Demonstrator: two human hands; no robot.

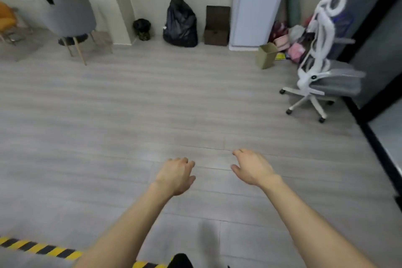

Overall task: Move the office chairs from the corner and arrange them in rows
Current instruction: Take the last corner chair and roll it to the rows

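Arms outstretched, the left hand (176,177) and right hand (252,167) hang empty with fingers loosely relaxed, well short of the white office chair (335,82). It stands blurred, apparently alone, in the corner. This looks like the approach. Next: close in rightward and grip its backrest.

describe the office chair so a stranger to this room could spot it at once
Look to the dark partition wall on the room's right side. The office chair stands beside it. Unlike the grey wooden-legged chair far left, it has a white frame and a wheeled base.
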